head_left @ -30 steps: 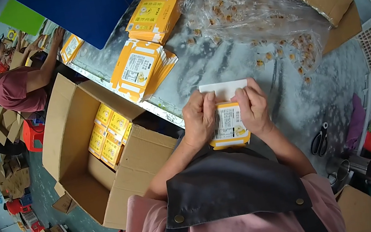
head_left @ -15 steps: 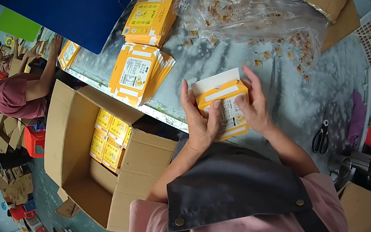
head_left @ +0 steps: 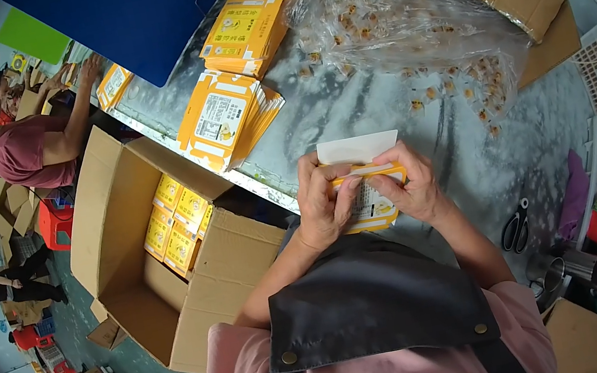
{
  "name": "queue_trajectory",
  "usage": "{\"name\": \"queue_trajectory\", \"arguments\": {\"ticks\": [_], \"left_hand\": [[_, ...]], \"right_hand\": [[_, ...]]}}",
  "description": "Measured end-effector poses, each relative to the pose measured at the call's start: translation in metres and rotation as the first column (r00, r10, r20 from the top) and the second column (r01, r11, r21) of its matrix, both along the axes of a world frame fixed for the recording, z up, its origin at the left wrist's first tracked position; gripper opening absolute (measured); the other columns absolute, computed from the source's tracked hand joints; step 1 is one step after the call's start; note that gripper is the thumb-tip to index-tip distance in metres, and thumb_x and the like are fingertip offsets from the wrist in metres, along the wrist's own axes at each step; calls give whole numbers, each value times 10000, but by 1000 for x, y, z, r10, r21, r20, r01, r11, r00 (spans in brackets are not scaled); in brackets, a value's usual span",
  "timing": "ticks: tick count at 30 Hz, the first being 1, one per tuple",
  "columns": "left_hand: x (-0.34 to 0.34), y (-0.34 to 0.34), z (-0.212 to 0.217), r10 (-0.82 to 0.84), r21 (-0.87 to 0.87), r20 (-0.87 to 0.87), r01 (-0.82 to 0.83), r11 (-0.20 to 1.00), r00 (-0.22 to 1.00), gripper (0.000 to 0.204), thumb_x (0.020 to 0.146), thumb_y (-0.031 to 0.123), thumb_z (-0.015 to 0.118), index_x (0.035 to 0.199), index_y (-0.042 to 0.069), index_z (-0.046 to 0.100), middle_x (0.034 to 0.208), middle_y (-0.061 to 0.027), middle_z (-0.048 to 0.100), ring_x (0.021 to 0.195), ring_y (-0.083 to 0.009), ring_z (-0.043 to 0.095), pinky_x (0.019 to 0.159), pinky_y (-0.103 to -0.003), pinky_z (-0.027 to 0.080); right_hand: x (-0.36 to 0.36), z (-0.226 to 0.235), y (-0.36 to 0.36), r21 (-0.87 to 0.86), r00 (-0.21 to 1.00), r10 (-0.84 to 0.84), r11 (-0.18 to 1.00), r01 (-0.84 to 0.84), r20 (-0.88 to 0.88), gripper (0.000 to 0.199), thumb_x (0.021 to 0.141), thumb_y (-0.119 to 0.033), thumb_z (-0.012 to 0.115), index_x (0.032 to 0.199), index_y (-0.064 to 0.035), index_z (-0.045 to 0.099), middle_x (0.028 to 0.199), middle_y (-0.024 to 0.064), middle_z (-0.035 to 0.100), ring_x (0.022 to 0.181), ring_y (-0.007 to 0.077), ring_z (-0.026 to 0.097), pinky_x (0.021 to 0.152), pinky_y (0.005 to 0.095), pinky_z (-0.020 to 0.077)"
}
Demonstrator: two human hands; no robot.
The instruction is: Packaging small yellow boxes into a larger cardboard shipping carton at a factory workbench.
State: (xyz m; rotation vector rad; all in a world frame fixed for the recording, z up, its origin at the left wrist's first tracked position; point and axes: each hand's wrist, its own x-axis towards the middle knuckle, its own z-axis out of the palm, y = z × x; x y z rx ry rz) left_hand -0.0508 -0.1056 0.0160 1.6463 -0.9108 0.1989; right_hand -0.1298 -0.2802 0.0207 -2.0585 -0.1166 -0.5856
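Observation:
Between my hands is a small yellow carton (head_left: 373,210) with a white label, close to my apron. Its white end flap (head_left: 358,148) stands up on the far side. My left hand (head_left: 324,202) grips the carton's left side, thumb and finger pinching near the top edge. Likewise my right hand (head_left: 415,186) closes on the right side, its thumb bent over the front. The fingers cover part of the top panel. Farther left on the table lie a fanned stack of flat yellow cartons (head_left: 222,116) and another stack (head_left: 243,32) behind it.
A clear plastic bag (head_left: 404,16) of small wrapped pieces spreads over the far table. Black scissors (head_left: 516,226) lie at the right. An open cardboard box (head_left: 113,243) with filled yellow cartons stands at the left. A co-worker (head_left: 30,158) is beyond it.
My fingers have folded in from the carton's sides onto its top edge. The carton has tipped, showing less of its top panel, and its white flap sits slightly lower.

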Motion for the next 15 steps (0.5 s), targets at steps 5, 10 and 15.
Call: {"name": "queue_trajectory", "arguments": {"ticks": [5, 10, 15], "left_hand": [[-3, 2, 0, 32, -29, 12, -32, 999, 999, 345, 841, 75, 737, 1120, -3, 549, 1062, -190, 543, 959, -303, 563, 801, -349, 486], [-4, 1, -2, 17, -72, -35, -19, 997, 999, 479, 849, 58, 719, 1258, -2, 476, 1119, -201, 511, 958, -302, 551, 831, -351, 469], [-12, -7, -4, 108, -39, 56, -106, 994, 993, 600, 886, 73, 671, 1391, -12, 358, 1162, -206, 474, 1027, -306, 501, 922, -388, 416]], "right_hand": [[-1, -1, 2, -5, 997, 10, 1000, -10, -71, 288, 870, -242, 744, 954, -23, 578, 865, 105, 639, 727, 212, 646, 634, 329, 497], [-6, -10, 21, 312, 998, -19, 949, 38, -63, 511, 882, -278, 732, 1218, 5, 471, 1045, 134, 602, 935, 219, 627, 804, 335, 499], [-9, -23, 29, 359, 998, -45, 932, 58, -45, 818, 918, -297, 686, 1476, 57, 205, 1325, 196, 500, 1186, 239, 538, 1007, 354, 428]]}}
